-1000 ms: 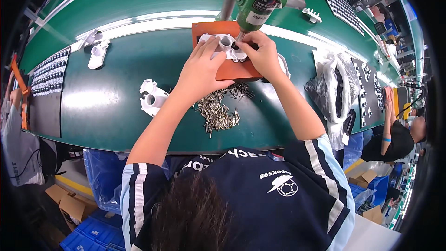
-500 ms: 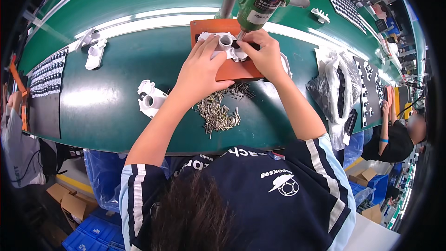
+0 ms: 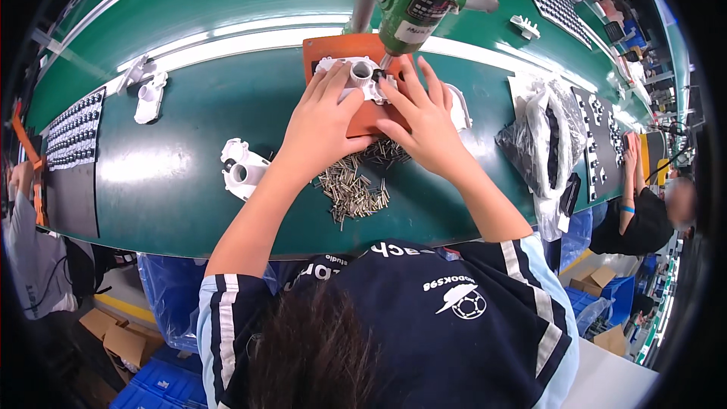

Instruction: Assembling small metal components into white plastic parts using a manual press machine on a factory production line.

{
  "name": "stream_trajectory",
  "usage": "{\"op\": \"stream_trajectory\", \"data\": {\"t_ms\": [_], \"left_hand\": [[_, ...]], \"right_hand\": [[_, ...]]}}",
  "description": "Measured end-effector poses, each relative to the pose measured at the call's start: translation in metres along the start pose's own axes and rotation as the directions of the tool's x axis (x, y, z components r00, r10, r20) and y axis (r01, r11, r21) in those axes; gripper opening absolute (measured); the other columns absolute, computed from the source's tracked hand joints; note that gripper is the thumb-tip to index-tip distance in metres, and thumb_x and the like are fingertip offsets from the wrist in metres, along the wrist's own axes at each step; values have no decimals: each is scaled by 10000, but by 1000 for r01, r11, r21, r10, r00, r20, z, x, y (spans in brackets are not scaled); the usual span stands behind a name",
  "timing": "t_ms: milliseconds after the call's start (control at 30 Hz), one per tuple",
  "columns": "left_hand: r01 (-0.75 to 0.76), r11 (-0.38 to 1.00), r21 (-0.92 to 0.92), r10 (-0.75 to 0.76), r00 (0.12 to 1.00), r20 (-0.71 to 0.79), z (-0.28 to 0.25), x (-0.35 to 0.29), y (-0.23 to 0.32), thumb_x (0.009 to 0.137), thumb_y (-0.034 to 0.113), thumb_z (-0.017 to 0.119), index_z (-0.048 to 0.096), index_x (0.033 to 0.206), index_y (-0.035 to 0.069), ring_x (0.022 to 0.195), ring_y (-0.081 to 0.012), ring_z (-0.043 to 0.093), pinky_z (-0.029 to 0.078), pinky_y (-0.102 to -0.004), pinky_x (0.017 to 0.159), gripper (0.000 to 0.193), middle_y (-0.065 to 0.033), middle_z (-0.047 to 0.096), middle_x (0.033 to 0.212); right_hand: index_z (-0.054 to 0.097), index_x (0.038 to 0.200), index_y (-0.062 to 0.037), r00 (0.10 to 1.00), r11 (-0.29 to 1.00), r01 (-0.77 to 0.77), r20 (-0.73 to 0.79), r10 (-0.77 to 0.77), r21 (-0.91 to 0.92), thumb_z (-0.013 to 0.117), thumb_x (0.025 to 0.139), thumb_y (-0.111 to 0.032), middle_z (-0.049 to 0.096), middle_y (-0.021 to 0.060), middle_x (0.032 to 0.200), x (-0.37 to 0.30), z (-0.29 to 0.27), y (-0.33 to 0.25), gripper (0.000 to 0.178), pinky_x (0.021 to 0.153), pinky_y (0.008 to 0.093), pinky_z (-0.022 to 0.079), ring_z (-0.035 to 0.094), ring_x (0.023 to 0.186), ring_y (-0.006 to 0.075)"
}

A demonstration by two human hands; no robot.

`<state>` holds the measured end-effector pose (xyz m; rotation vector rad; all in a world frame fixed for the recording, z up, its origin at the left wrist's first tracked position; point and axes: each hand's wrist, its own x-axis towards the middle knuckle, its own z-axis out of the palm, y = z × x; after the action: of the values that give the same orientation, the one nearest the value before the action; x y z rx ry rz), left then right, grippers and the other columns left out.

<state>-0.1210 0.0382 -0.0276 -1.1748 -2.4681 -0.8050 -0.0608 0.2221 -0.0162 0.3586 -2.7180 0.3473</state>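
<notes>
A white plastic housing [image 3: 362, 70] with a round tube sits on the orange base plate [image 3: 366, 121] under a green press [image 3: 428, 0]. My left hand [image 3: 322, 117] steadies the housing from its left side, fingers bent over its edge. A small black part [image 3: 379, 74] stands in the housing beside the tube, just below the press's metal rod [image 3: 388, 61]. Over the plate's right side, my right hand [image 3: 429, 127] has its fingers spread, with the index fingertip at the black part; whether it touches is unclear. Loose metal pins [image 3: 354, 195] are heaped in front of the plate.
More white housings lie on the green table, one [image 3: 244, 170] left of my forearm and another [image 3: 151, 97] farther left. A plastic bag [image 3: 541, 144] with dark contents lies at right. Trays of small black parts [image 3: 76, 130] flank both sides. Other people work at both ends.
My right hand has gone from a pinch at the black part to spread fingers, turning palm down over the plate. The left hand keeps its place on the housing. The view has shifted slightly.
</notes>
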Motion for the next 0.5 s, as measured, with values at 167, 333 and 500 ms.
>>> {"op": "stream_trajectory", "data": {"t_ms": [167,333,500], "left_hand": [[-21,1000,6,21,1000,-20,-1,-3,-4,576,302,802,538,978,49,1225,-358,399,327,-445,1041,544,-211,432,1278],[-66,998,-1,66,998,-21,-2,3,0,582,318,799,544,1006,57,1232,-352,394,326,-444,1040,560,-212,436,1277],[-39,999,16,39,999,1,0,0,-7,595,338,790,553,999,59,1230,-343,400,330,-439,1036,546,-207,434,1285]], "right_hand": [[540,1153,-59,904,711,-202,-152,400,674,507,830,-32,594,141,1134,10,-22,66,325,949,383,390,534,1099,284],[541,1120,3,882,390,122,-279,378,913,459,894,-128,592,114,1059,160,-125,189,273,932,343,402,545,959,222],[527,1120,-47,846,437,-36,-205,492,899,488,922,-208,573,60,1041,293,-137,159,259,764,299,443,550,937,170]]}}
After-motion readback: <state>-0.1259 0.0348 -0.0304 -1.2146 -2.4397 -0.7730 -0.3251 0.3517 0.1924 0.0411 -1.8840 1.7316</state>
